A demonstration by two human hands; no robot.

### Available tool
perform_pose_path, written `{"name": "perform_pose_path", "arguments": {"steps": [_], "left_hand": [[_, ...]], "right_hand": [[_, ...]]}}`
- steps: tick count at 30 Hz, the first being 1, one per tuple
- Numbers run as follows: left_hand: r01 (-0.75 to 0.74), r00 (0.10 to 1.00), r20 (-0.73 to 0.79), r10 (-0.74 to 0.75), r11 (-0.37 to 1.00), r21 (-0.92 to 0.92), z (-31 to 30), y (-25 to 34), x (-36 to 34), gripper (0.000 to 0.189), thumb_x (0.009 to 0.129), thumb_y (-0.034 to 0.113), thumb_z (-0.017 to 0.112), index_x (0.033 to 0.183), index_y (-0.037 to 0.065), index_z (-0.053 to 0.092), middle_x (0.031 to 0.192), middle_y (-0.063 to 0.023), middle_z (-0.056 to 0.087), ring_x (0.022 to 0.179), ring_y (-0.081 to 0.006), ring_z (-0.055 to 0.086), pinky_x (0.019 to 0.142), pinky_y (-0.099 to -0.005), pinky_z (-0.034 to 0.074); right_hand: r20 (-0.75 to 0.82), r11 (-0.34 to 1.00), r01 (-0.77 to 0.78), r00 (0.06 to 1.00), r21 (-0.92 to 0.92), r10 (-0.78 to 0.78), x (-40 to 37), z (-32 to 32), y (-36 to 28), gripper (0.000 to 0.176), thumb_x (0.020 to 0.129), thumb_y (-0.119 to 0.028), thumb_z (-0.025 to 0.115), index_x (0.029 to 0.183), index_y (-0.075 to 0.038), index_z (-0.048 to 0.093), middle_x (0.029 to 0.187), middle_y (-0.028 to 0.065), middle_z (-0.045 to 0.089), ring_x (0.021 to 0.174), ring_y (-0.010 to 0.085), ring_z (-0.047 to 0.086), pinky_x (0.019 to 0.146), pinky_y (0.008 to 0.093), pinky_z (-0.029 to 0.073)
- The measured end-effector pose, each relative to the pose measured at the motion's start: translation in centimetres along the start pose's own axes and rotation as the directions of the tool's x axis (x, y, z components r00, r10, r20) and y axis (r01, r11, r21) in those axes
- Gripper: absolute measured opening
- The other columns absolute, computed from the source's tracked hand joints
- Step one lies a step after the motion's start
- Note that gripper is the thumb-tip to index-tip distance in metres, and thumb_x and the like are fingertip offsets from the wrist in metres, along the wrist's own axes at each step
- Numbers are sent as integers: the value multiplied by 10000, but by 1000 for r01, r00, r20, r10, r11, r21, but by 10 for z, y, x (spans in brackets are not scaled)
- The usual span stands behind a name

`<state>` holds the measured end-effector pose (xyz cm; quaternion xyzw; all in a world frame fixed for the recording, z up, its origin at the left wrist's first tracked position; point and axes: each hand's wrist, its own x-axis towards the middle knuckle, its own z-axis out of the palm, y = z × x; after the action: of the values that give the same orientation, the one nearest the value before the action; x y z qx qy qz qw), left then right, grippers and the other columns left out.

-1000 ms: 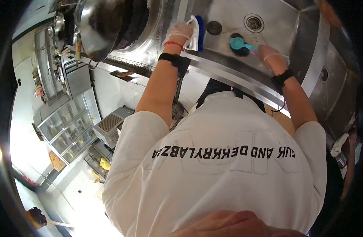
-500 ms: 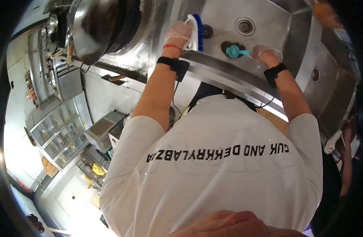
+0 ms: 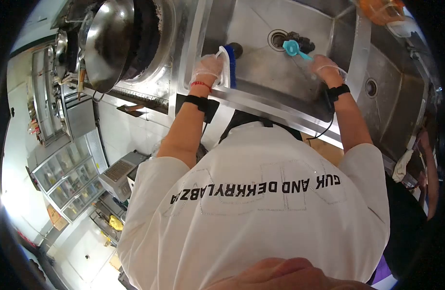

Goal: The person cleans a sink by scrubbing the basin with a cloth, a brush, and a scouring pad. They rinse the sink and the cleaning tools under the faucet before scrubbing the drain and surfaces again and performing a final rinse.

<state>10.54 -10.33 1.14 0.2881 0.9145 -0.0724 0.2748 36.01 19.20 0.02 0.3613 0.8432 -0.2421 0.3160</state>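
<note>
My left hand (image 3: 207,68), in a clear glove, is closed round a white brush (image 3: 228,67) with blue bristles, at the left rim of the steel sink (image 3: 261,92). My right hand (image 3: 324,66), also gloved, grips the handle of a teal tool (image 3: 292,48). The head of that tool lies against a dark scrubber (image 3: 304,44) beside the sink's drain (image 3: 277,38). A dark round stopper (image 3: 236,50) sits just past the brush.
A large wok (image 3: 109,43) stands on the stove at the upper left. A second basin (image 3: 389,92) lies on the right, with an orange container (image 3: 381,10) above it. Part of another person's arm (image 3: 431,179) shows at the right edge.
The view has shifted. The teal tool and dark scrubber have moved up across the basin to the drain, with my right hand. My left hand still holds the brush near the left rim.
</note>
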Motion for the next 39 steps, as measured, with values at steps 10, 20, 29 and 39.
{"name": "perform_pose_path", "arguments": {"steps": [10,20,29,39], "left_hand": [[-100,985,-147,93,994,-40,-3,4,-29,443,906,357,389,972,15,663,1038,-243,635,984,-410,603,876,-475,471],[134,976,-144,-164,971,-200,15,-6,-30,521,906,426,346,1069,21,631,1095,-250,617,1042,-427,578,928,-474,444],[130,971,-150,-188,936,-328,0,17,-59,463,897,377,403,1013,-4,639,1082,-262,611,1018,-436,575,911,-490,438],[27,957,-241,-161,877,-479,-22,35,-66,427,889,362,426,990,-2,625,1070,-264,609,1038,-420,566,923,-446,437]], "right_hand": [[-266,999,6,964,45,6,-9,36,30,397,837,-328,558,985,23,669,1053,249,637,1005,379,621,855,429,480],[-35,982,-106,994,-153,102,10,49,35,360,818,-283,611,1013,15,666,1013,189,677,918,319,665,755,416,513],[-272,986,90,961,142,-49,-28,-55,-7,524,893,-476,521,988,24,646,939,237,650,853,359,645,765,443,469],[-374,831,299,920,470,-119,6,-118,-26,550,911,-482,491,1002,46,610,880,187,625,791,292,606,717,414,454]]}}
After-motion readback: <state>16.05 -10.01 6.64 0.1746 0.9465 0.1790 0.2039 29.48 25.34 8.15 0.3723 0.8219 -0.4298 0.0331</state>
